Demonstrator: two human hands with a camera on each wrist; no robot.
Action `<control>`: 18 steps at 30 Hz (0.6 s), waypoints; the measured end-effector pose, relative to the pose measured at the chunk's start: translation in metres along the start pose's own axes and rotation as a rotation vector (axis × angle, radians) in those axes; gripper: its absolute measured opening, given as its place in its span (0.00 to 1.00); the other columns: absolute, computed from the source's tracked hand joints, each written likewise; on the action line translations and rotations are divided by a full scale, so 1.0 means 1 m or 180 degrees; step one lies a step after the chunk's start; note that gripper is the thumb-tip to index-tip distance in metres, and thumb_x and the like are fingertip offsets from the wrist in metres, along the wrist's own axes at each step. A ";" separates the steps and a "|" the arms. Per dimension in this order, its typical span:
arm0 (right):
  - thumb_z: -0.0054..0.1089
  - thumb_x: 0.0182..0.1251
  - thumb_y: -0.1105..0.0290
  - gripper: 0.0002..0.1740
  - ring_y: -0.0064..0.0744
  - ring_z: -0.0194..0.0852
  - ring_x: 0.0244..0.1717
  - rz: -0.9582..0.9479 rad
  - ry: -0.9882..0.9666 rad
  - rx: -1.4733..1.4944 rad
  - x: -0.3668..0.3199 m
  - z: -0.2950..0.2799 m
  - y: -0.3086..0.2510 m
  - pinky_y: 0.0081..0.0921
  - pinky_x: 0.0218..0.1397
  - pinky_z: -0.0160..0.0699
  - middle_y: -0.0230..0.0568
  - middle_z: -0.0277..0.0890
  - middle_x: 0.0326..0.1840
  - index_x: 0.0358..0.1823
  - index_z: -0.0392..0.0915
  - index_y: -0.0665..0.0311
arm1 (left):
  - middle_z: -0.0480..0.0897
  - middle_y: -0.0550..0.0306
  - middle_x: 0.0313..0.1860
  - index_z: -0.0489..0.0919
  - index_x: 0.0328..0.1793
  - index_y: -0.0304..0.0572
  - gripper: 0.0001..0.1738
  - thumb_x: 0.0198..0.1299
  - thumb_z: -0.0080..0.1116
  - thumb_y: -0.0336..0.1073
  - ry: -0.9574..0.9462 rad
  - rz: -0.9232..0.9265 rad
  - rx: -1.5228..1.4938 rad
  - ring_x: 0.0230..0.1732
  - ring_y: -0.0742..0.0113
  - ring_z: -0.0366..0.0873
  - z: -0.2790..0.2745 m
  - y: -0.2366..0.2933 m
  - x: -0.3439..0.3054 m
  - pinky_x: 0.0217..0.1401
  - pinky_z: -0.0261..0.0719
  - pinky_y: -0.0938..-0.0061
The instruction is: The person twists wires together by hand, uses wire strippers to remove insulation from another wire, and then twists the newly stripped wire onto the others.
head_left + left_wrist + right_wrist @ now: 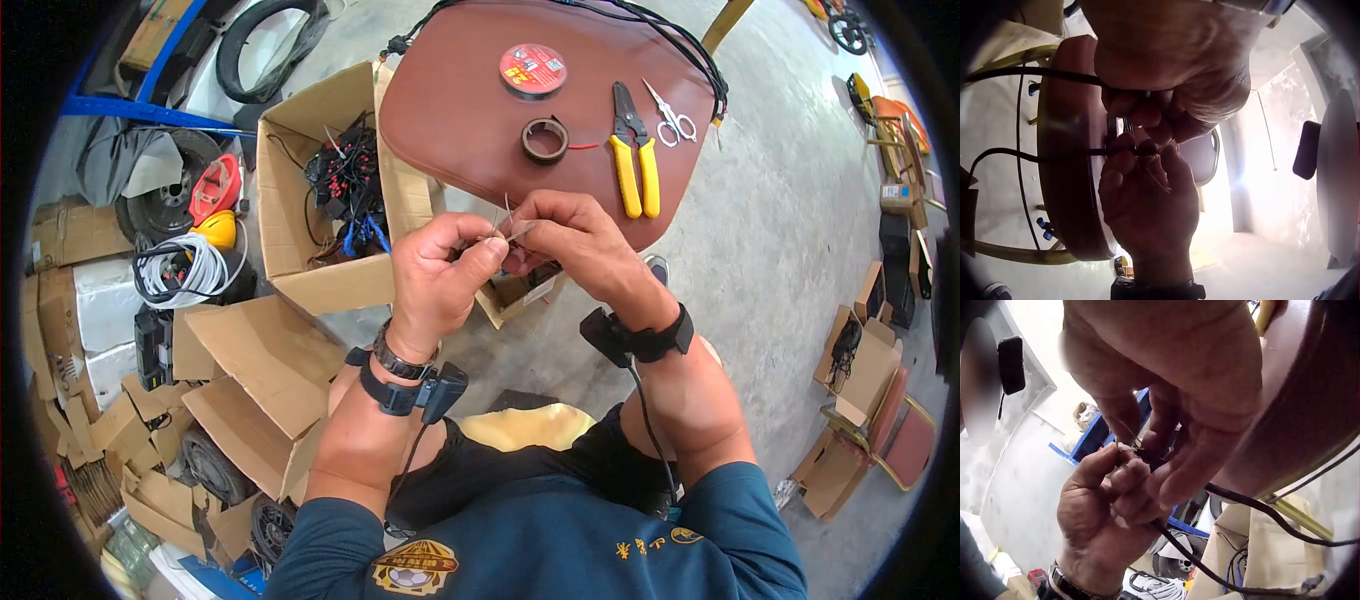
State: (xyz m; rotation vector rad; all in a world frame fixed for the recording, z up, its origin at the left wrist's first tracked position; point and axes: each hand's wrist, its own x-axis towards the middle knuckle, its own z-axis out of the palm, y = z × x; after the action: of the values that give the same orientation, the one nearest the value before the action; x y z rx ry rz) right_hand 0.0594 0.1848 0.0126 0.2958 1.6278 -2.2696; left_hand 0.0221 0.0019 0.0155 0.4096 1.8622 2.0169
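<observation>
Close together over the near edge of the stool seat, my left hand (440, 265) and right hand (585, 245) work at the stripped ends of two black cables. Thin bare wire strands (1127, 432) stick up between the fingertips. One black cable (1029, 74) runs into my left hand, pinched between thumb and fingers. My right hand grips the other black cable (1260, 511) close to its end. The fingers hide most of the point where the wires meet.
On the brown seat (450, 100) lie a red-labelled spool (533, 70), a roll of tape (544, 141), yellow-handled wire strippers (634, 150) and scissors (672, 115). A cardboard box (290, 220) of wires stands at the left. Black cables (690, 50) drape over the seat's far edge.
</observation>
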 end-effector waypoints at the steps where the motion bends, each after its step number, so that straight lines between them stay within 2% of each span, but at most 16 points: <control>1: 0.56 0.67 0.70 0.08 0.20 0.78 0.32 0.0006 0.0026 0.0039 0.000 0.000 0.001 0.20 0.39 0.79 0.34 0.79 0.30 0.38 0.78 0.69 | 0.81 0.63 0.27 0.81 0.41 0.34 0.05 0.60 0.63 0.27 -0.0001 0.0021 -0.0020 0.27 0.81 0.74 0.001 0.000 0.000 0.29 0.70 0.85; 6: 0.55 0.67 0.69 0.10 0.20 0.77 0.32 0.0055 0.0068 0.0085 0.000 0.001 0.003 0.20 0.38 0.77 0.33 0.79 0.32 0.42 0.78 0.70 | 0.82 0.62 0.28 0.81 0.41 0.34 0.05 0.61 0.62 0.28 -0.0011 -0.0020 0.0049 0.28 0.80 0.75 -0.001 -0.004 -0.001 0.29 0.71 0.84; 9: 0.57 0.66 0.68 0.12 0.19 0.76 0.33 0.0148 0.0102 0.0736 0.000 0.007 0.000 0.19 0.37 0.74 0.32 0.78 0.35 0.45 0.78 0.69 | 0.82 0.62 0.28 0.81 0.43 0.33 0.07 0.62 0.63 0.29 0.0084 -0.0171 -0.0244 0.28 0.80 0.75 -0.004 -0.005 0.002 0.31 0.72 0.83; 12: 0.59 0.65 0.67 0.15 0.16 0.74 0.35 -0.0133 -0.0165 0.0233 -0.002 0.002 0.001 0.16 0.37 0.72 0.30 0.77 0.37 0.49 0.79 0.68 | 0.82 0.62 0.28 0.81 0.43 0.33 0.08 0.63 0.63 0.31 0.0095 -0.0248 -0.0548 0.28 0.80 0.75 -0.009 -0.006 0.006 0.30 0.71 0.84; 15: 0.61 0.64 0.65 0.16 0.14 0.72 0.36 -0.0384 0.0027 0.0023 -0.001 0.009 0.004 0.15 0.39 0.70 0.28 0.76 0.36 0.49 0.79 0.68 | 0.82 0.61 0.27 0.81 0.43 0.33 0.09 0.63 0.62 0.32 0.0105 -0.0357 -0.0661 0.27 0.79 0.76 -0.011 -0.007 0.006 0.29 0.71 0.83; 18: 0.63 0.64 0.64 0.16 0.13 0.70 0.38 -0.0253 -0.0032 -0.0307 0.001 0.005 0.007 0.15 0.40 0.69 0.27 0.76 0.34 0.47 0.80 0.67 | 0.82 0.61 0.27 0.81 0.44 0.33 0.08 0.63 0.62 0.32 0.0153 -0.0431 -0.0691 0.27 0.79 0.76 -0.010 -0.008 0.006 0.29 0.71 0.83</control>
State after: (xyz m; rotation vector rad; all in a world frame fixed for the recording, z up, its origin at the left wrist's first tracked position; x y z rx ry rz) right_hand 0.0614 0.1778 0.0081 0.1992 1.7667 -2.2368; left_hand 0.0124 -0.0040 0.0064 0.1721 1.6270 2.1230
